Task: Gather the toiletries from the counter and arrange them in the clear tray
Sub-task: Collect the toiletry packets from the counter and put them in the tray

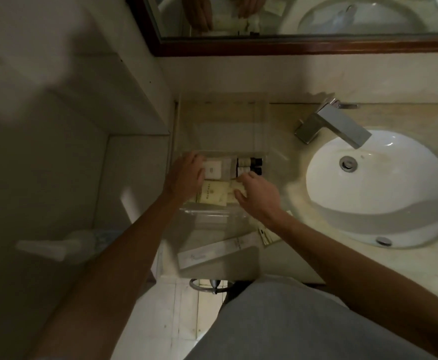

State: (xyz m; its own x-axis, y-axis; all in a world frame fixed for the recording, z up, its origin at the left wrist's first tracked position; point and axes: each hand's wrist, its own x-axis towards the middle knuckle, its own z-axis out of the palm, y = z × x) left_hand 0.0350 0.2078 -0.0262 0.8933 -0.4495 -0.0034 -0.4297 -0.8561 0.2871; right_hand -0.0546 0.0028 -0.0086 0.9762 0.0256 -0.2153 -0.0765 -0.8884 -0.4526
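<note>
Two packets (print illegible) in tray.

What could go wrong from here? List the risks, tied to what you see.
1. The clear tray is hard to see in the dim light; the right hand might knock its wall.
2. The small bottles lie packed just beyond the right hand's fingertips; a nudge might scatter them.
3. The long white box lies near the counter's front edge, close to the forearms, and could be swept off.

Bathroom fixtures
A white sink sits under a chrome faucet; a wood-framed mirror hangs above.
</note>
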